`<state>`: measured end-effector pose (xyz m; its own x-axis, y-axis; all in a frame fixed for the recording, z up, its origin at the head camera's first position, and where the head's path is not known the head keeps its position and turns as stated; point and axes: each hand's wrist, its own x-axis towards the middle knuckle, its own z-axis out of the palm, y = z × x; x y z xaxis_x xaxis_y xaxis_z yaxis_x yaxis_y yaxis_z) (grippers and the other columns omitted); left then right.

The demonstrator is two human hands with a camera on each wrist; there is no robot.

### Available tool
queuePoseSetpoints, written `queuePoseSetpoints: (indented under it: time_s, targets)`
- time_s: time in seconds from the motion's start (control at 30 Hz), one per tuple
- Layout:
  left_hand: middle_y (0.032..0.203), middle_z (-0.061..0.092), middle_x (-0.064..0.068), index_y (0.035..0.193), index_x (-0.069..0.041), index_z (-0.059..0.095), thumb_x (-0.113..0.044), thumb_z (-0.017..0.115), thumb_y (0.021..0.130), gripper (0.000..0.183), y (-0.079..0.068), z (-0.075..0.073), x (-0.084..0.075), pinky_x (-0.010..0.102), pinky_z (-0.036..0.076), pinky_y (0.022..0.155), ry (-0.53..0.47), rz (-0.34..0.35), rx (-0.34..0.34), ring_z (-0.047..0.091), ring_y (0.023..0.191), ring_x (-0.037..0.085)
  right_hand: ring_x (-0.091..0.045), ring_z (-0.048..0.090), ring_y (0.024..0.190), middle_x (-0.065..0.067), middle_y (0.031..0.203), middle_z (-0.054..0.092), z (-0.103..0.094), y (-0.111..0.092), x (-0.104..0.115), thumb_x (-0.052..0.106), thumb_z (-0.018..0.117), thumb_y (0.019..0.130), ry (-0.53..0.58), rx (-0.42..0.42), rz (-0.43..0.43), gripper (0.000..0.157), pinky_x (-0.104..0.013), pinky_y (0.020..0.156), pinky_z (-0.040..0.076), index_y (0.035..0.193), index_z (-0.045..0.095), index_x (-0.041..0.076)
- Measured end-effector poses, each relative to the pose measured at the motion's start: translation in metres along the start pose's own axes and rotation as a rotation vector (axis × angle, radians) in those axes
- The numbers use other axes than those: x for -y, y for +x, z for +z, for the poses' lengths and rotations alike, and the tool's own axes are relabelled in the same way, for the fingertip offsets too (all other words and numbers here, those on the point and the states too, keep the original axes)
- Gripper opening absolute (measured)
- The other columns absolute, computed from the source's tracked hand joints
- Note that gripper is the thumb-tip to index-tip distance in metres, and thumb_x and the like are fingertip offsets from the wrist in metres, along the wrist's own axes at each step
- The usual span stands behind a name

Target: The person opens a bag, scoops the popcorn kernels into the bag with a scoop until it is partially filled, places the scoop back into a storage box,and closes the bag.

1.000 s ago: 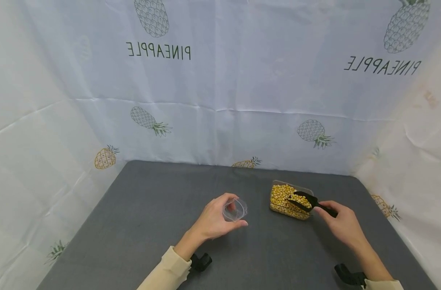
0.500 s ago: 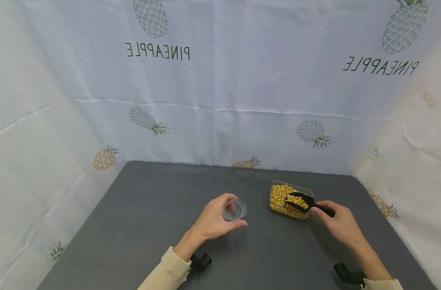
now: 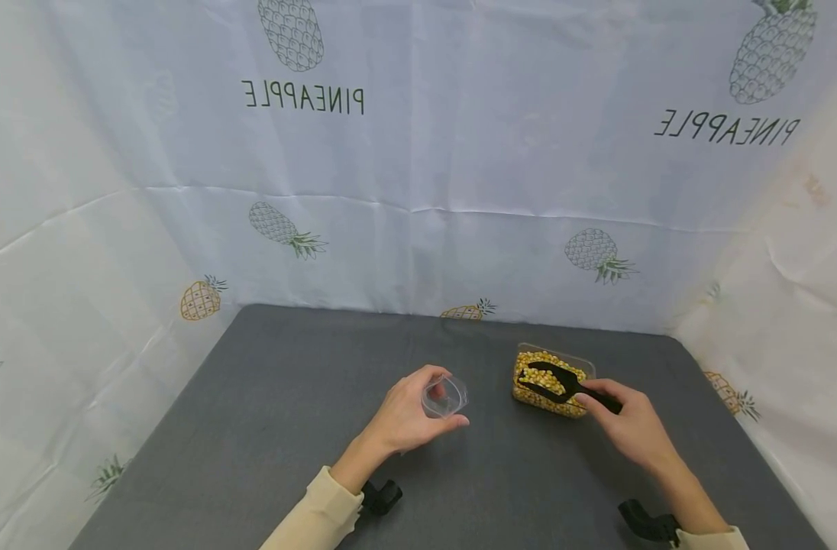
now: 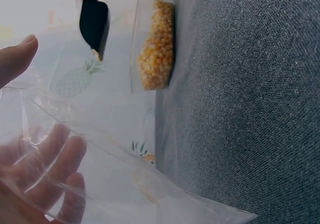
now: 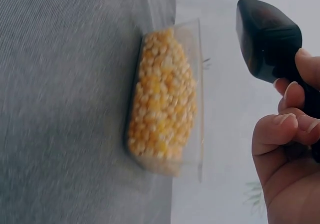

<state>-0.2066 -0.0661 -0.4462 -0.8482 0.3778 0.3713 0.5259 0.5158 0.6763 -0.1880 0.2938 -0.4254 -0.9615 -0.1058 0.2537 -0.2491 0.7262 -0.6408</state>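
My left hand holds a thin clear plastic bag, its fingers and thumb spread round the mouth. In the left wrist view the fingers show through the film, and the bag tapers to a pointed corner. A black scoop is gripped by its handle in my right hand. Yellow corn kernels lie in its bowl. Both wrist views put the scoop in the air, above a clear rectangular container. More corn kernels fill much of that container, which stands on the table.
Dark grey cloth covers the table. A white curtain printed with pineapples hangs behind it and along both sides. Each wrist wears a black mount, such as the left mount.
My right hand has moved the loaded scoop leftward over the container, toward the bag. The left hand and the bag have stayed nearly still.
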Motion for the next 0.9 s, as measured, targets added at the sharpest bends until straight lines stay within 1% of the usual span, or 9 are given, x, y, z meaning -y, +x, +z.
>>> queuePoseSetpoints:
  time_s: [0.23,0.43,0.53,0.63,0.8,0.83,0.9]
  targets:
    - [0.097,0.061,-0.011,0.131,-0.015,0.061,-0.052,0.083,0.081,0.066,0.000,-0.001,-0.001,0.032,0.051,0.077,0.001,-0.021,0.016,0.058,0.089,0.007,-0.041,0.061,0.112,-0.015,0.121,0.070,0.005,0.000,0.015,0.023,0.069,0.099,0.014,-0.018,-0.052,0.031,-0.057,0.087,0.050,0.124,0.070,0.005]
    - [0.098,0.061,-0.010,0.131,-0.016,0.061,-0.052,0.083,0.081,0.066,0.000,-0.001,-0.001,0.033,0.052,0.078,0.000,-0.023,0.026,0.059,0.090,0.008,-0.042,0.061,0.115,-0.017,0.123,0.069,0.008,0.002,0.031,0.023,0.069,0.099,0.063,0.020,-0.070,0.033,-0.061,0.090,0.048,0.125,0.069,0.002]
    - [0.098,0.062,-0.010,0.131,-0.016,0.061,-0.053,0.083,0.080,0.066,0.000,-0.002,0.000,0.033,0.052,0.078,-0.003,-0.021,0.030,0.059,0.090,0.007,-0.040,0.062,0.114,-0.015,0.122,0.069,0.010,0.004,0.038,0.022,0.069,0.099,0.071,0.026,-0.089,0.031,-0.060,0.091,0.049,0.124,0.070,0.003]
    - [0.098,0.062,-0.010,0.131,-0.016,0.062,-0.053,0.083,0.080,0.066,0.001,-0.002,0.001,0.033,0.052,0.078,-0.002,-0.017,0.032,0.059,0.090,0.007,-0.036,0.063,0.112,-0.011,0.120,0.070,0.013,0.005,0.043,0.021,0.070,0.099,0.062,0.022,-0.113,0.028,-0.057,0.089,0.050,0.121,0.072,0.005]
    - [0.099,0.062,-0.011,0.131,-0.016,0.061,-0.053,0.083,0.080,0.066,0.001,-0.002,0.001,0.033,0.052,0.079,0.000,-0.017,0.043,0.059,0.090,0.007,-0.033,0.064,0.110,-0.009,0.120,0.071,0.016,0.005,0.050,0.018,0.070,0.098,0.085,0.029,-0.152,0.025,-0.056,0.088,0.051,0.120,0.073,0.007]
    - [0.099,0.062,-0.010,0.131,-0.016,0.061,-0.053,0.083,0.080,0.067,0.001,-0.002,0.001,0.033,0.052,0.079,-0.002,-0.019,0.046,0.059,0.090,0.007,-0.032,0.064,0.109,-0.008,0.119,0.071,0.016,0.005,0.051,0.018,0.071,0.097,0.089,0.031,-0.160,0.024,-0.055,0.088,0.052,0.119,0.073,0.008]
    - [0.099,0.062,-0.010,0.131,-0.016,0.061,-0.053,0.083,0.080,0.067,0.001,-0.002,0.001,0.033,0.052,0.079,0.000,-0.023,0.049,0.059,0.090,0.007,-0.027,0.065,0.108,-0.006,0.118,0.071,0.018,0.006,0.053,0.017,0.071,0.097,0.097,0.034,-0.178,0.023,-0.049,0.088,0.053,0.119,0.074,0.009]
